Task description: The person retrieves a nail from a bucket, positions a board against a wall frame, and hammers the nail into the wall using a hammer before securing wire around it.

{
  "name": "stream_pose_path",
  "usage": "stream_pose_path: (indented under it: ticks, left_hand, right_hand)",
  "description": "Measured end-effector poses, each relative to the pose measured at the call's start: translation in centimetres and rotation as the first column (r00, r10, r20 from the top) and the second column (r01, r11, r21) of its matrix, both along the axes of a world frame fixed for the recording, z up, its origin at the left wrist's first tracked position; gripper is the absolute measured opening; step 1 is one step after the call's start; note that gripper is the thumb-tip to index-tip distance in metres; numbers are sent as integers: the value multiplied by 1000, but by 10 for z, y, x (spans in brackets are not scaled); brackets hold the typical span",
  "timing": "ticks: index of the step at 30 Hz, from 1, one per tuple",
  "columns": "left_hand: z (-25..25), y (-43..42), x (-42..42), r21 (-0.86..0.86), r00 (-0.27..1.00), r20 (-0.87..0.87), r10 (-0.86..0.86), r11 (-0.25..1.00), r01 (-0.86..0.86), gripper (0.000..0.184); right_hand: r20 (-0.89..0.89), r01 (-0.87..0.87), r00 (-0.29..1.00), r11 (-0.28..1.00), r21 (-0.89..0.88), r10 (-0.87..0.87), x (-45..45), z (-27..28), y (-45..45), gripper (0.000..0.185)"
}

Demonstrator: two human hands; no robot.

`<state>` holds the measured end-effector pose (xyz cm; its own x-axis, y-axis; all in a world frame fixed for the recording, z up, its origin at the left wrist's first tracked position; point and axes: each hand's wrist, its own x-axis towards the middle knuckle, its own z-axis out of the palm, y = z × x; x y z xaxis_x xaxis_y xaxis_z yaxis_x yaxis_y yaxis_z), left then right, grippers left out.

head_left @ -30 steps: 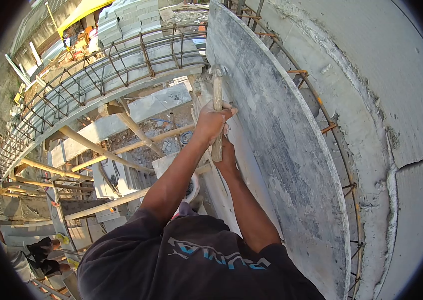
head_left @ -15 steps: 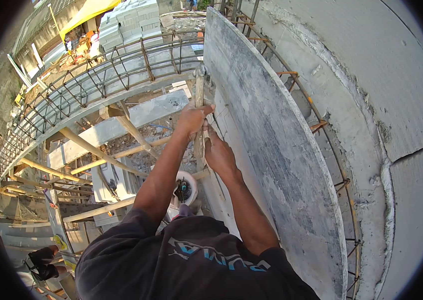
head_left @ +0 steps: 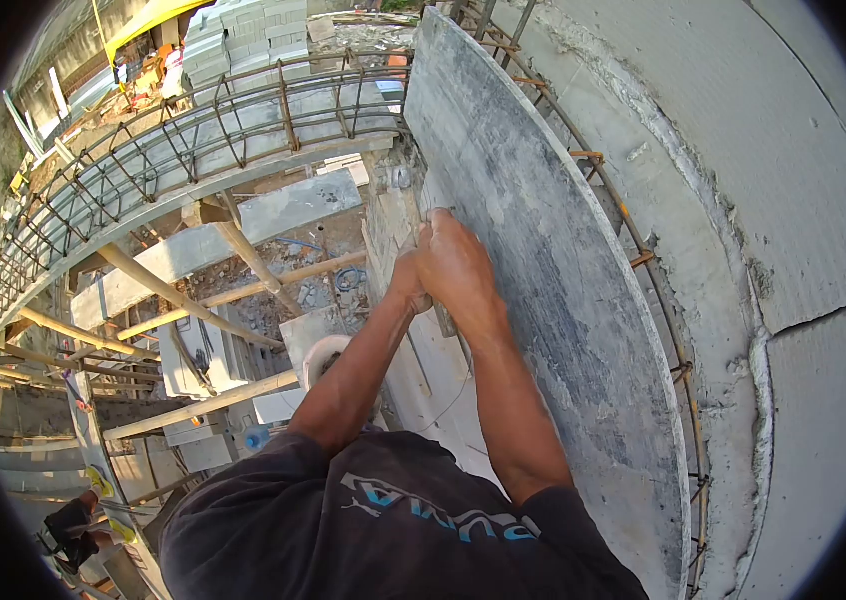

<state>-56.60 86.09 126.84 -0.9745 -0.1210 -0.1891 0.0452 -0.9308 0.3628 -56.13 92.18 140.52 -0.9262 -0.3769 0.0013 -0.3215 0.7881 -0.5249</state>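
My left hand (head_left: pixel 408 278) is closed round the wooden handle of a hammer, whose head (head_left: pixel 401 178) shows blurred above. My right hand (head_left: pixel 455 265) is closed and pressed against my left hand, over the handle; what its fingers hold is hidden. The handle's lower end (head_left: pixel 446 320) pokes out below both hands. Close to the right of my hands stands a large curved grey panel (head_left: pixel 553 270), on edge. Beneath the hands runs a pale board (head_left: pixel 438 385) along the panel's foot.
A curved rebar cage (head_left: pixel 233 125) sweeps across the upper left. Bamboo poles (head_left: pixel 203 405) cross below it. More rebar (head_left: pixel 640 258) and a rough concrete wall (head_left: pixel 823 400) lie beyond the panel. Blocks (head_left: pixel 248 40) are stacked behind. At lower left a person's dark clothing (head_left: pixel 68 525) shows.
The hammer has tilted, its head now lower than half a second ago. My right hand has moved up onto my left hand. The bucket is now largely hidden by my left forearm.
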Motion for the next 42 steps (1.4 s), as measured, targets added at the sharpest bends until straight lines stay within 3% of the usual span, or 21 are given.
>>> stream_pose_path:
  ticks: [3, 6, 9, 10, 14, 15, 17, 21, 24, 30, 33, 37, 42]
  left_hand:
    - [17, 6, -3, -158, 991, 128, -28, 986, 48, 24]
    - [-10, 10, -9, -255, 988, 153, -12, 966, 52, 22]
    - [-19, 4, -15, -262, 971, 238, 4, 963, 60, 24]
    - [-20, 1, -19, -251, 968, 250, 11, 967, 54, 26]
    - [-36, -5, -34, -260, 969, 236, -72, 956, 135, 14]
    - [-37, -5, -34, -237, 969, 233, -82, 962, 138, 19]
    - [-39, -5, -34, -195, 970, 221, -103, 970, 147, 31]
    - [-16, -9, -21, -222, 969, 234, -74, 967, 127, 34]
    - [10, -15, -9, -301, 969, 244, -24, 949, 99, 37]
    - [20, -31, -25, -396, 993, 105, -56, 913, 94, 40]
    - [28, -37, -24, -365, 992, 81, -101, 923, 124, 39]
    - [21, -31, -24, -304, 988, 118, -95, 944, 128, 39]
    - [5, -25, -35, -279, 990, 93, -104, 952, 126, 39]
  right_hand:
    - [-171, -12, 985, 995, -102, -5, -9, -7, 3, 33]
    - [95, 110, 992, 924, -366, -81, -17, 1, 8, 32]
    - [413, 343, 907, 720, -603, -86, 0, 25, 14, 32]
    - [446, 375, 892, 668, -643, -71, 2, 22, 16, 32]
    - [537, 483, 844, 433, -761, 2, 3, 16, 16, 35]
    - [551, 506, 834, 370, -780, 23, 4, 17, 15, 36]
    - [573, 527, 817, 322, -786, 63, 3, 21, 14, 36]
    - [598, 547, 789, 284, -788, 140, 2, 38, 18, 36]
    - [522, 427, 846, 448, -785, 108, 19, 76, 29, 36]
    - [470, 346, 881, 756, -556, -57, 44, 111, 55, 34]
    - [430, 324, 895, 840, -435, -122, 59, 124, 66, 37]
    - [232, 229, 956, 951, -209, -179, 94, 149, 90, 35]
    - [40, 303, 952, 953, 9, -303, 166, 192, 125, 29]
